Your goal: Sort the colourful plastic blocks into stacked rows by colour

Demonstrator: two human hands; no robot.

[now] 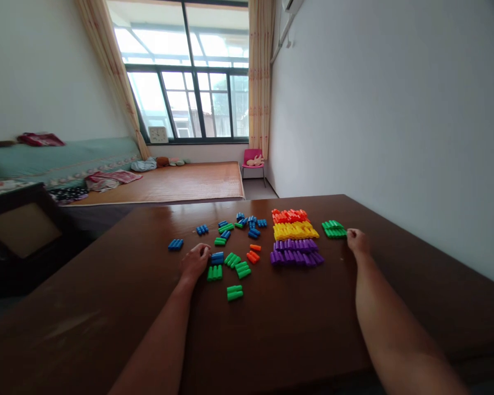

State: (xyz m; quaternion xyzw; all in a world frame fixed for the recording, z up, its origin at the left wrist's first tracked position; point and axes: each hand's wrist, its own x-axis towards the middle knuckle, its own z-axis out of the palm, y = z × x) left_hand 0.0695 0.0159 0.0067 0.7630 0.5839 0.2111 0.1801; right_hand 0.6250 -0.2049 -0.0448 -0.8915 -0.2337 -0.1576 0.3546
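**A:** So your bright green, finger-shaped plastic pieces (335,234) are bunched at the right side of the table, just past the coloured rows. Your right hand (356,241) is right up against their near edge, fingers curled in narrow. Can't tell if you're pinching one or just nudging the bunch.

**B:** Same with your left hand (195,260) tbh. Fingers bent, tips by a blue, ribbed plastic block (217,258), with a green, ribbed plastic block (214,272) just below. Couldn't say if you've got hold of anything. For technique, I'd go light on the right: press from the side with flat fingertips, because a hard poke would probably skew the bunch.

**A:** Yeah, and I'd lift your left wrist a bit so it doesn't drag the loose bits. Also mind the purple plastic rows (296,252), yellow plastic rows (295,230) and orange-red plastic rows (289,215) between your hands. A sleeve-height pass over them seems safer than sliding across that glossy dark brown table (296,329).

**B:** Any brands on your stuff?

**A:** None I can read on your pieces. Behind your table, the pale square clock (158,135) by the window has a dial, but its markings are too small to make out.
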